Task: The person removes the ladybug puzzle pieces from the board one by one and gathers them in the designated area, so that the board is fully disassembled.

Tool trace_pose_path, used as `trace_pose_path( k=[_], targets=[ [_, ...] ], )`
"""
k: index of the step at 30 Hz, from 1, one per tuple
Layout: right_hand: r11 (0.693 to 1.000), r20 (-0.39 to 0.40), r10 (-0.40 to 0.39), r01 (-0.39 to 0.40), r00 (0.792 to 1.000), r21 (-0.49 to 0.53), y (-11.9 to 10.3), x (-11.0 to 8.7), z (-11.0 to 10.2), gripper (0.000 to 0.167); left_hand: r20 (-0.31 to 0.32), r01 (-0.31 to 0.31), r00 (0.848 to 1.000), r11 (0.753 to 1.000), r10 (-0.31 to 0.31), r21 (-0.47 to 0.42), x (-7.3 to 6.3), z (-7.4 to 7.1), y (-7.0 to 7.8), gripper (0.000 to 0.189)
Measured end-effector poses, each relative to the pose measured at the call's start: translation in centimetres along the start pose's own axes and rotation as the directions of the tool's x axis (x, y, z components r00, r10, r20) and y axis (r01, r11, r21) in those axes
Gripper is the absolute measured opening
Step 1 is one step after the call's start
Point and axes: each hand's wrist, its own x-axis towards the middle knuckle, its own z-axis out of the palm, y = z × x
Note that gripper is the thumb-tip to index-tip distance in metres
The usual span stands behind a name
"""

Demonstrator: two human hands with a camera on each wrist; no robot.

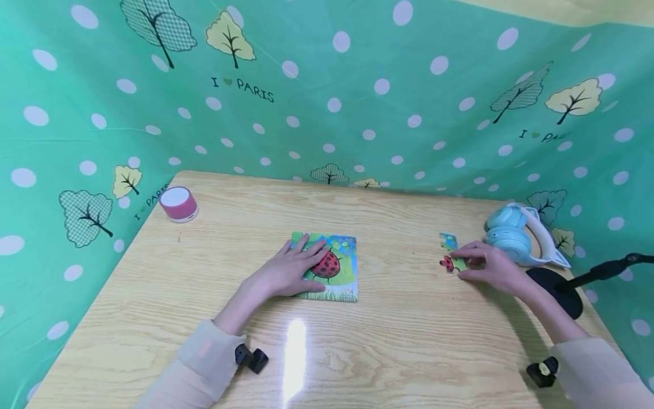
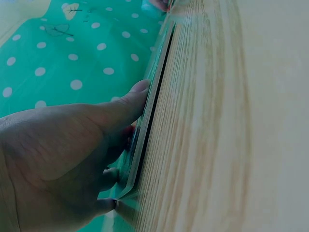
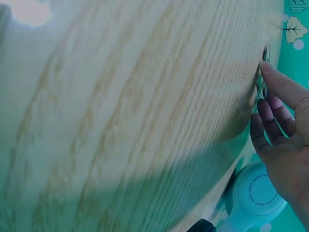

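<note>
A square ladybug jigsaw puzzle (image 1: 347,284) lies flat on the wooden table, its picture showing a red spotted ladybug on green. My left hand (image 1: 288,274) rests on its left part with spread fingers, covering that side; the left wrist view shows the thumb (image 2: 137,92) along the near edge. Further right, my right hand (image 1: 491,268) pinches a small puzzle piece (image 1: 458,264) with red and green print between thumb and fingers. Just beyond it lies another piece (image 1: 448,241), blue and green. In the right wrist view the pinched piece appears edge-on and mostly hidden by the fingers (image 3: 268,118).
Light blue headphones (image 1: 511,236) lie beyond the right hand, near the table's right edge. A black stand with a round base (image 1: 554,292) is beside the right forearm. At the back left stands a pink and white cylinder (image 1: 179,205). Green polka-dot cloth (image 1: 306,113) hangs behind the table.
</note>
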Motion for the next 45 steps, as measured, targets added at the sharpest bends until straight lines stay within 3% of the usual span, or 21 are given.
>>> trace_pose_path(
  k=[9, 15, 27, 31, 37, 45],
  targets=[
    [1.0, -0.036, -0.013, 0.013, 0.999, 0.0, 0.1, -0.1, 0.0, 0.046, 0.006, 0.0, 1.0, 1.0, 0.0, 0.007, 0.0, 0.0, 0.1, 0.086],
    [0.999, -0.068, 0.023, -0.02, 0.997, 0.038, -0.3, 0.1, -0.4, 0.043, 0.006, -0.007, 1.0, 1.0, 0.007, 0.011, 0.1, 0.0, 0.1, 0.085],
    [0.976, -0.197, 0.075, -0.032, 0.978, 0.214, -3.9, 3.3, -0.6, 0.042, -0.003, -0.015, 1.0, 1.0, 0.015, 0.002, 0.3, -0.1, 0.0, 0.086],
    [0.952, -0.252, 0.07, 0.01, 0.965, 0.306, -5.5, 4.3, -0.2, 0.041, 0.001, -0.014, 1.0, 1.0, 0.014, 0.007, 0.3, -0.1, 0.0, 0.087],
    [0.886, -0.291, 0.104, 0.044, 0.951, 0.461, -8.6, 5.9, 0.8, 0.042, -0.004, -0.015, 1.0, 1.0, 0.015, 0.011, 0.2, -0.1, 0.0, 0.087],
    [0.846, -0.297, 0.046, 0.121, 0.954, 0.519, -12.5, 7.6, 2.4, 0.041, -0.002, -0.004, 1.0, 1.0, 0.004, 0.004, 0.0, -0.1, 0.0, 0.086]
  ],
)
